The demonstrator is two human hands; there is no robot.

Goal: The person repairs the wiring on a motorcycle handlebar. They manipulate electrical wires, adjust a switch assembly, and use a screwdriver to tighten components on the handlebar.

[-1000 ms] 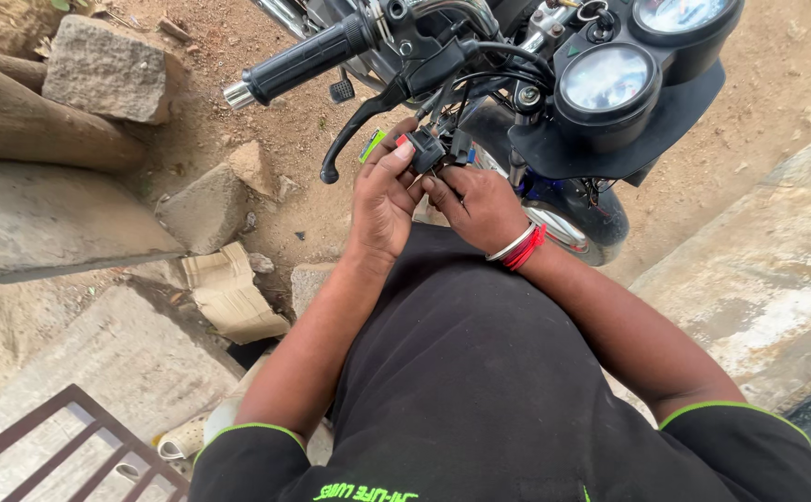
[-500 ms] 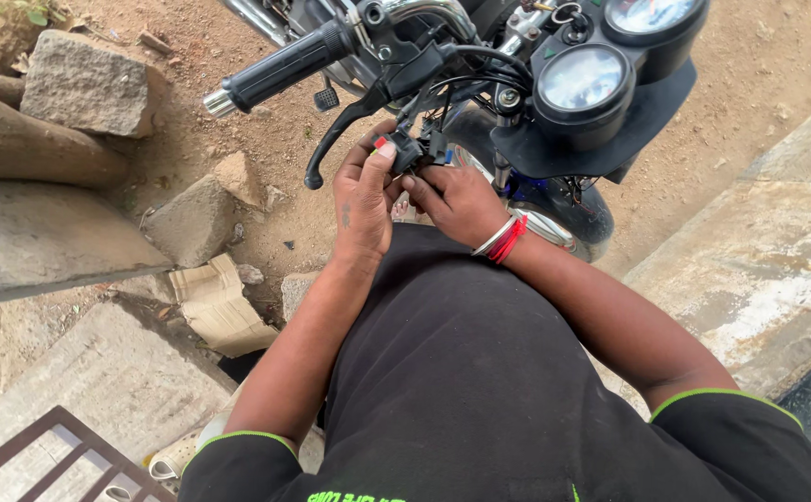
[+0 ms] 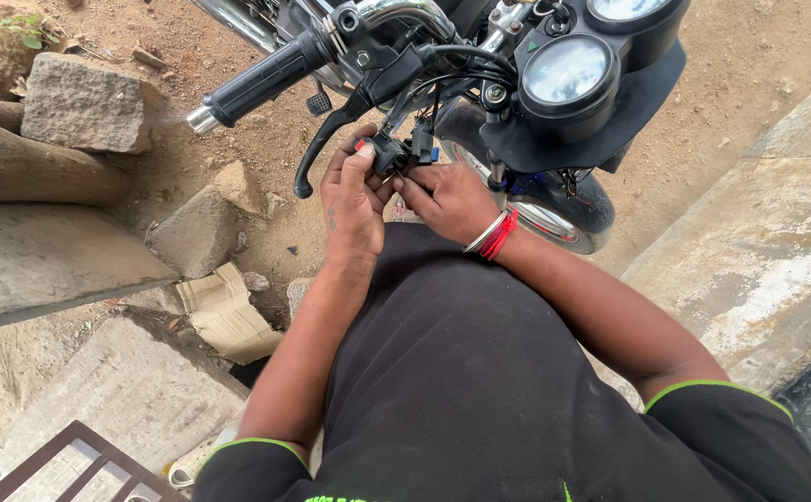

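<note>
Head view shows the left hand and right hand both pinching a small black switch unit at twelve o'clock from the fingers, under the handlebar grip.

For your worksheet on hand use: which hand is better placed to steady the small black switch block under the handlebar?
Probably the left hand: its fingertips already pinch the switch block, while the right hand touches from beside.
</note>
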